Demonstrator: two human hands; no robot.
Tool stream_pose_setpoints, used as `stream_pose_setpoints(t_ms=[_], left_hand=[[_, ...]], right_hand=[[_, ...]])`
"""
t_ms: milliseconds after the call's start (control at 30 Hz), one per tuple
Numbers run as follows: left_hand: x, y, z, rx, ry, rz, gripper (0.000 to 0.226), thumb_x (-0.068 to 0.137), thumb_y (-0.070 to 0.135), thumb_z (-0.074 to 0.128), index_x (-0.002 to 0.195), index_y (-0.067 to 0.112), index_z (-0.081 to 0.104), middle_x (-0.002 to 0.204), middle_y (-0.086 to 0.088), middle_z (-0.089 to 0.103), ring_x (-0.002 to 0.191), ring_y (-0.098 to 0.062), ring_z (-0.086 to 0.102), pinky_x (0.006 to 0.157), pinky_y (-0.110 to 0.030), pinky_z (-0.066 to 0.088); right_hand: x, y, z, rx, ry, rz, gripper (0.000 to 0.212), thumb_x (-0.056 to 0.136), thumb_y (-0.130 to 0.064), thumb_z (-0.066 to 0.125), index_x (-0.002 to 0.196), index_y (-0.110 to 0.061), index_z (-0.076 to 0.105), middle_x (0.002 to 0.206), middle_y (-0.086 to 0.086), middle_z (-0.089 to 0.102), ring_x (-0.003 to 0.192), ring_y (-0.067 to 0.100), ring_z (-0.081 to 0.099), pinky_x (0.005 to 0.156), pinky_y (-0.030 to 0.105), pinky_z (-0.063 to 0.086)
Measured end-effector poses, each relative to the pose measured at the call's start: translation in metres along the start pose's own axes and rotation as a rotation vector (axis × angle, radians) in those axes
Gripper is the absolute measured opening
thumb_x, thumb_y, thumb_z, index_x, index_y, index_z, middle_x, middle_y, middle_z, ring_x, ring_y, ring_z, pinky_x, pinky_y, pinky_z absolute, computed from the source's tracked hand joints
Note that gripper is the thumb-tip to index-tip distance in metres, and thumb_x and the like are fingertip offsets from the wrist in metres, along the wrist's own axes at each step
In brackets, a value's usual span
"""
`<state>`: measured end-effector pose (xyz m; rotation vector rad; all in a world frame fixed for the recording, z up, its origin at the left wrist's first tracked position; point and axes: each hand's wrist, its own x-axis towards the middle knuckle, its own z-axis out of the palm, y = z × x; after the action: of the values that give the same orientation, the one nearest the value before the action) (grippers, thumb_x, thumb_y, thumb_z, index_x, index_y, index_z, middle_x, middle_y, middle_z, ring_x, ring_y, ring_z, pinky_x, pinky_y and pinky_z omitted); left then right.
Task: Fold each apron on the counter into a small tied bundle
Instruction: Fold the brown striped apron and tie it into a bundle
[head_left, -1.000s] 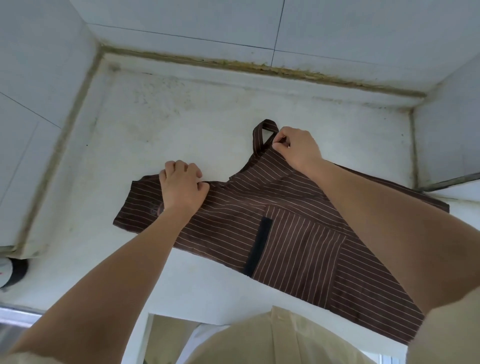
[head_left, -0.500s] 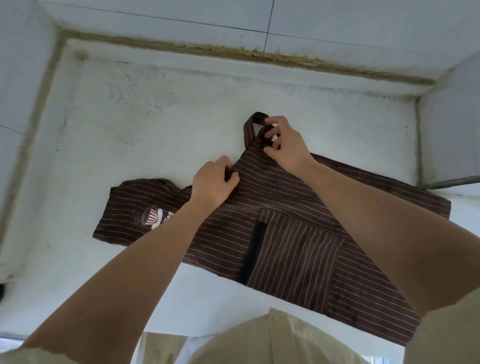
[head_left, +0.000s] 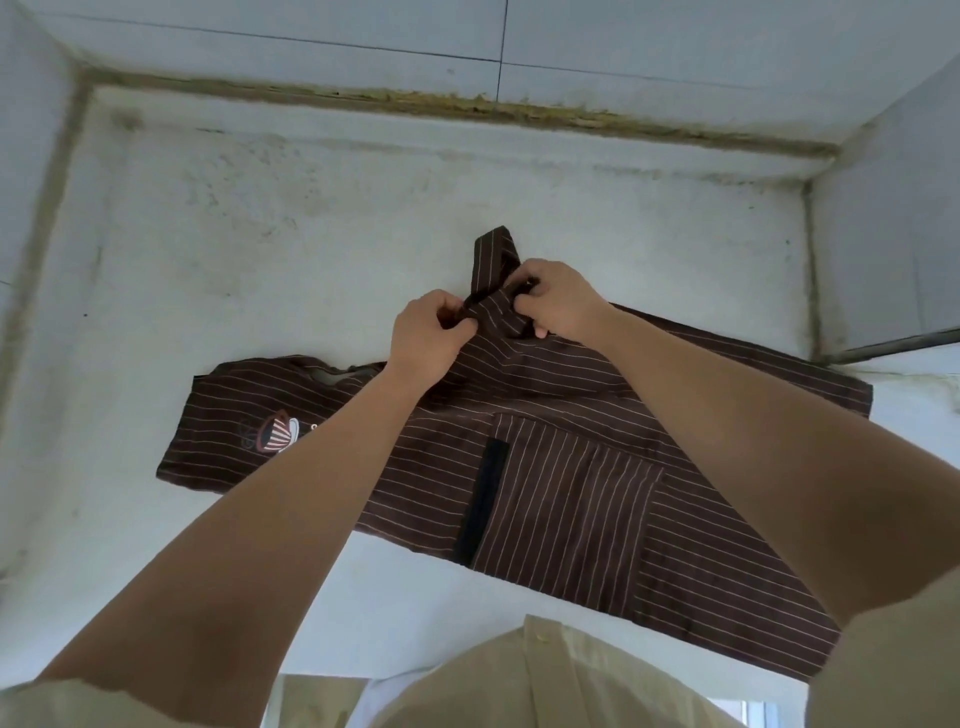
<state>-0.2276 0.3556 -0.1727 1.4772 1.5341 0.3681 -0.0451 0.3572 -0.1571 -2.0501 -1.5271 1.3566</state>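
Note:
A brown pinstriped apron (head_left: 566, 499) lies folded lengthwise across the white counter (head_left: 270, 270), bib with a printed logo at the left, pocket with a black band in the middle. Its strap (head_left: 491, 260) loops up at the far edge. My left hand (head_left: 428, 338) pinches the apron's far edge just left of the strap's base. My right hand (head_left: 558, 299) grips the bunched cloth at the strap's base, fingers curled round it. The two hands are close together.
Tiled walls (head_left: 623, 41) close the counter in at the back, left and right, with a stained grout seam along the back. The apron's right end hangs over the counter's front edge. My beige shirt fills the bottom of the view.
My left hand has moved right from the bib to the strap's base, uncovering the logo. My right hand has shifted its hold lower on the strap base. The camera has come closer.

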Motion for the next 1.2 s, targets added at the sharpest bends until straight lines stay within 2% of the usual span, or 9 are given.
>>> stream_pose_setpoints(t_ms=[167,267,400,567,667,800,1033,1133,1200], left_hand=[[-0.004,-0.004,-0.001,-0.048,0.029,0.011,0.010,0.091,0.015,0.064,0.101,0.014,0.064,0.093,0.001,0.067,0.089,-0.016,0.064,0.084,-0.029,0.054],[-0.005,-0.003,-0.002,-0.034,0.050,0.017,0.012,0.092,0.014,0.062,0.103,0.012,0.064,0.094,-0.001,0.068,0.089,-0.018,0.064,0.084,-0.030,0.054],[-0.007,-0.003,-0.003,0.004,0.059,0.026,0.011,0.092,0.014,0.061,0.103,0.012,0.063,0.094,-0.003,0.068,0.089,-0.020,0.064,0.086,-0.033,0.054],[-0.008,-0.001,-0.004,0.027,0.065,0.058,0.006,0.091,0.012,0.062,0.096,0.014,0.062,0.089,0.000,0.066,0.084,-0.016,0.061,0.081,-0.027,0.051],[-0.010,-0.001,-0.006,0.025,0.052,0.084,0.006,0.091,0.012,0.062,0.094,0.016,0.061,0.089,0.001,0.065,0.084,-0.016,0.061,0.080,-0.026,0.051],[-0.011,-0.003,-0.006,0.028,0.046,0.109,0.005,0.090,0.012,0.062,0.094,0.015,0.061,0.085,0.002,0.065,0.080,-0.016,0.061,0.077,-0.025,0.051],[-0.013,-0.002,-0.007,0.050,0.056,0.114,0.008,0.089,0.010,0.063,0.092,0.016,0.061,0.075,0.011,0.061,0.066,-0.008,0.057,0.061,-0.011,0.045],[-0.011,-0.002,-0.006,0.076,0.070,0.103,0.005,0.089,0.011,0.063,0.092,0.015,0.062,0.082,0.004,0.065,0.075,-0.013,0.060,0.071,-0.021,0.048],[-0.009,-0.002,-0.006,0.110,0.085,0.075,0.004,0.089,0.013,0.064,0.093,0.015,0.062,0.085,0.002,0.064,0.076,-0.014,0.058,0.074,-0.024,0.048]], right_hand=[[-0.002,0.003,-0.016,-0.069,0.261,0.093,0.012,0.094,-0.024,0.058,0.101,-0.015,0.063,0.071,-0.003,0.068,0.048,0.002,0.058,0.059,0.028,0.052],[-0.003,0.001,-0.034,0.065,0.496,0.123,0.010,0.097,-0.024,0.051,0.101,-0.018,0.057,0.070,-0.003,0.070,0.046,0.004,0.062,0.057,0.031,0.055],[-0.001,-0.002,-0.063,0.331,0.839,0.054,0.019,0.098,-0.015,0.044,0.115,-0.019,0.050,0.087,-0.002,0.067,0.070,0.015,0.068,0.068,0.037,0.057],[-0.003,0.008,-0.068,0.164,0.566,0.272,0.052,0.095,-0.020,0.046,0.144,-0.016,0.028,0.095,0.008,0.067,0.064,0.018,0.067,0.073,0.041,0.058],[-0.011,0.001,-0.050,0.048,0.580,0.028,0.030,0.095,-0.019,0.050,0.124,-0.018,0.050,0.082,-0.004,0.056,0.066,0.007,0.054,0.071,0.032,0.051],[-0.012,-0.021,-0.025,-0.149,0.279,-0.218,0.021,0.098,-0.024,0.051,0.114,-0.019,0.065,0.109,-0.003,0.060,0.094,0.007,0.057,0.085,0.022,0.044],[-0.012,-0.029,-0.016,-0.335,-0.346,0.133,0.028,0.093,-0.032,0.056,0.077,-0.008,0.057,0.068,0.002,0.051,0.060,0.014,0.044,0.060,0.024,0.038],[-0.013,-0.023,-0.022,-0.209,-0.361,0.241,0.023,0.090,-0.026,0.054,0.072,-0.011,0.049,0.072,0.001,0.050,0.065,0.015,0.044,0.064,0.026,0.036],[-0.012,-0.021,-0.033,-0.055,-0.208,0.291,0.018,0.087,-0.026,0.054,0.083,-0.009,0.055,0.078,0.001,0.052,0.067,0.014,0.046,0.063,0.027,0.039]])
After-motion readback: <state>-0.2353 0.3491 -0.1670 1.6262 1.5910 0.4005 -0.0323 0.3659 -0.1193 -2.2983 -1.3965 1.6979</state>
